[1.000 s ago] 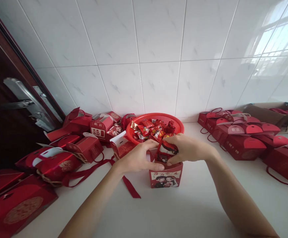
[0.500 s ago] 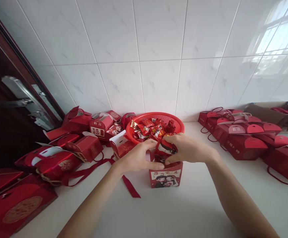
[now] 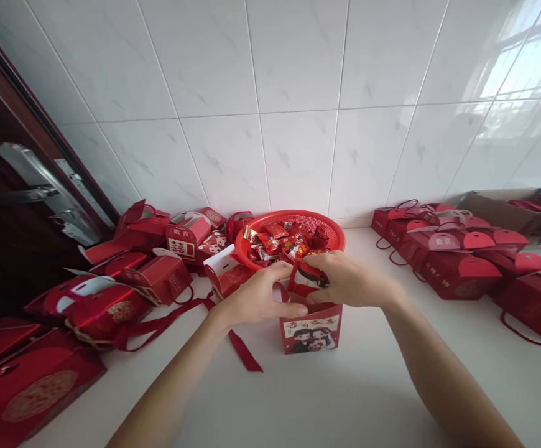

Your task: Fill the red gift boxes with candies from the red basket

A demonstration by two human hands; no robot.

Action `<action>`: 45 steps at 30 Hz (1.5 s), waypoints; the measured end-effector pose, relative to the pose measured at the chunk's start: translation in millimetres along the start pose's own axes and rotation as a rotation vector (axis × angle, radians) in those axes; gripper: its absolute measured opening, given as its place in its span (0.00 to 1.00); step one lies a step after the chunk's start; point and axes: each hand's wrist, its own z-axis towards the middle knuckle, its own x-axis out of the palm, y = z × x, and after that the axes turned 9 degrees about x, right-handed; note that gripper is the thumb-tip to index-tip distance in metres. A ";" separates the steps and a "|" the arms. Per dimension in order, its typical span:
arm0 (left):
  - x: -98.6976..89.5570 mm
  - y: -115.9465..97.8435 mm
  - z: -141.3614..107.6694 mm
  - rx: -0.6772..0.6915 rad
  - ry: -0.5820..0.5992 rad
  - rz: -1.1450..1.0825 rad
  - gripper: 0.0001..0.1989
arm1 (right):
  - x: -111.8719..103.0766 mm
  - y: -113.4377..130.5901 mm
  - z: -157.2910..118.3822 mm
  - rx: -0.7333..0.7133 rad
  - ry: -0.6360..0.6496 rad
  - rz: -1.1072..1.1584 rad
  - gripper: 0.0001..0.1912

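A small red box (image 3: 310, 333) with a printed couple on its front stands upright on the white table, its top open. My left hand (image 3: 263, 295) grips the box's upper left edge, thumb across the front rim. My right hand (image 3: 347, 280) holds a red candy packet (image 3: 308, 277) over the box opening, its fingertips close to the opening. Just behind is a red mesh basket (image 3: 298, 216) with many wrapped candies (image 3: 280, 239). What lies deeper inside the box is hidden.
Several red gift boxes (image 3: 156, 277) crowd the left side, with a dark red ribbon (image 3: 245, 351) trailing across the table (image 3: 270, 404). More red boxes (image 3: 459, 274) stand at the right, before a cardboard carton (image 3: 494, 210). A tiled wall (image 3: 298, 149) rises behind.
The right fingers have lifted slightly out of the box opening, still with the packet. A dark wrapper seen at the opening before is no longer visible. The left hand has hardly moved.
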 end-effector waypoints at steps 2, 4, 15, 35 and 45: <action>-0.1 -2.2 -0.5 0.008 0.001 -0.012 0.27 | -2.7 -2.3 0.6 -0.020 0.011 0.046 0.17; 0.1 -3.5 -0.9 -0.003 -0.003 -0.039 0.28 | -4.2 -2.6 0.1 -0.053 0.007 0.110 0.16; 0.1 2.9 -1.9 0.010 0.014 0.019 0.36 | -16.4 -11.6 -6.8 -0.186 0.248 0.036 0.07; -2.4 0.5 1.6 0.082 0.094 -0.025 0.38 | -1.7 -0.8 1.4 -0.277 0.287 0.015 0.11; -0.8 -1.3 1.1 0.074 0.068 0.053 0.31 | -7.4 -3.3 1.7 -0.230 0.280 0.047 0.14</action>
